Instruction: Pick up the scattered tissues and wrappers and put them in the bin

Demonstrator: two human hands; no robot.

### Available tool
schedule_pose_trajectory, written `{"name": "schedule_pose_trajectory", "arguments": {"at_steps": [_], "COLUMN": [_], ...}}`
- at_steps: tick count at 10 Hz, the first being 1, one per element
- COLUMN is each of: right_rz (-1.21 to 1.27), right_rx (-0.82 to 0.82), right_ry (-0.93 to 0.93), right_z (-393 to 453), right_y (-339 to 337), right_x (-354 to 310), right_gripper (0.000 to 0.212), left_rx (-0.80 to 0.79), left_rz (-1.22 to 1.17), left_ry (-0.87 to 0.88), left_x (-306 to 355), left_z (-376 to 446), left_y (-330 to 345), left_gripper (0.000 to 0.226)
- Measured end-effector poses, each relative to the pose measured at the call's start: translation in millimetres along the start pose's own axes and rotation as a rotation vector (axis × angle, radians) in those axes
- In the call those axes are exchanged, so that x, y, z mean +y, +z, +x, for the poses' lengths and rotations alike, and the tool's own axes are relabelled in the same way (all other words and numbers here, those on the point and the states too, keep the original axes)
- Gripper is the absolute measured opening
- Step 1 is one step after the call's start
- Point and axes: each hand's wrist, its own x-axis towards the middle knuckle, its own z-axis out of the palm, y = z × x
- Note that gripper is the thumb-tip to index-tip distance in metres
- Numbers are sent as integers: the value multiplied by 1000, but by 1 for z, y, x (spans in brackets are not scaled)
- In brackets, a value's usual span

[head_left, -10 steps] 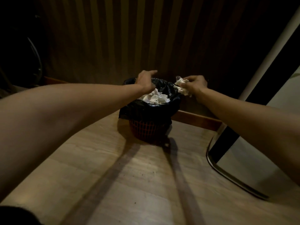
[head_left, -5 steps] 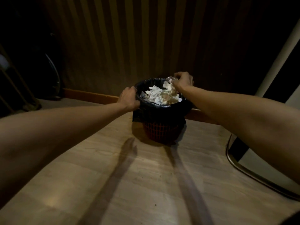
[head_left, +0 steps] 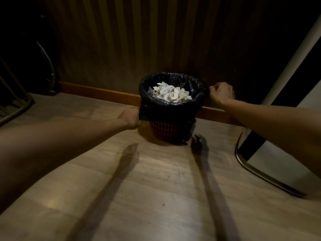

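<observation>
A red mesh bin (head_left: 166,132) with a black liner (head_left: 171,108) stands on the wooden floor against the wall. Crumpled white tissues (head_left: 171,93) fill it almost to the rim. My left hand (head_left: 131,117) is low at the bin's left side and touches the hanging edge of the liner, which hides its fingertips. Just right of the rim, my right hand (head_left: 221,93) is level with it, apart from the bin. Its fingers are curled in and no tissue shows in them.
A striped wall and a wooden skirting board (head_left: 97,92) run behind the bin. A white panel with a curved metal base (head_left: 251,168) stands at the right. A metal frame (head_left: 15,108) and a dark curved object (head_left: 49,66) are at the far left.
My right hand dropped its tissue into the bin and pulled out to the right of the rim. My left hand slid from the rim down to the liner's lower edge.
</observation>
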Motion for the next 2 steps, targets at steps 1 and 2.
{"name": "schedule_pose_trajectory", "arguments": {"at_steps": [1,2], "right_rz": [-120,-220], "right_rx": [-40,-124], "right_ry": [55,67], "right_z": [-10,-16], "right_y": [1,6], "right_x": [33,58], "right_gripper": [22,24], "left_rx": [-46,-119], "left_rz": [-6,47], "left_ry": [21,32], "left_x": [-5,-13], "left_z": [-3,-1], "left_y": [21,40], "left_gripper": [48,46]}}
